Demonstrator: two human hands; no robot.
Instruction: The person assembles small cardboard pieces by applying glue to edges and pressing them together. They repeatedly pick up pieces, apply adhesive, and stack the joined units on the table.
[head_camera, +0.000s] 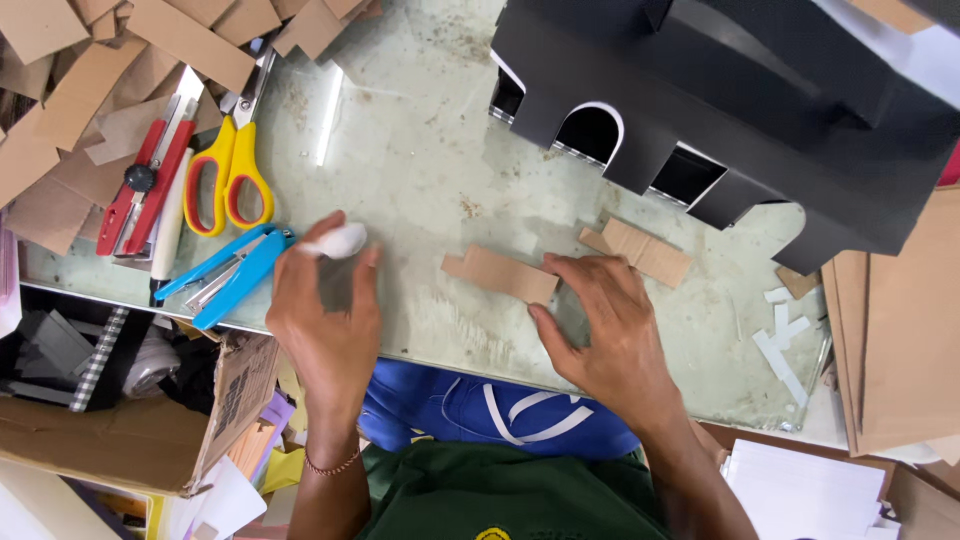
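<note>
- At the far left, a heap of brown cardboard offcuts lies on the glass table, with a red utility knife on top of it.
- Just beside the knife lie yellow-handled scissors, blades pointing away from the person, and below them a blue stapler lies slantwise near the table's near edge.
- The left hand rests on the glass just right of the stapler, fingers curled around a small white object; what it is cannot be told.
- Between the hands, nearer the right one, lies a brown cardboard strip. Its long axis runs left to right, dipping slightly toward the right.
- The right hand lies spread and flat, its fingertips pressing on the strip's right end; it grasps nothing.
- Just beyond those fingers lies a second cardboard piece, apart from the strip.
- Further back stands a black paper model house with arched openings.
- At the right edge, small white paper scraps lie on the glass.
</note>
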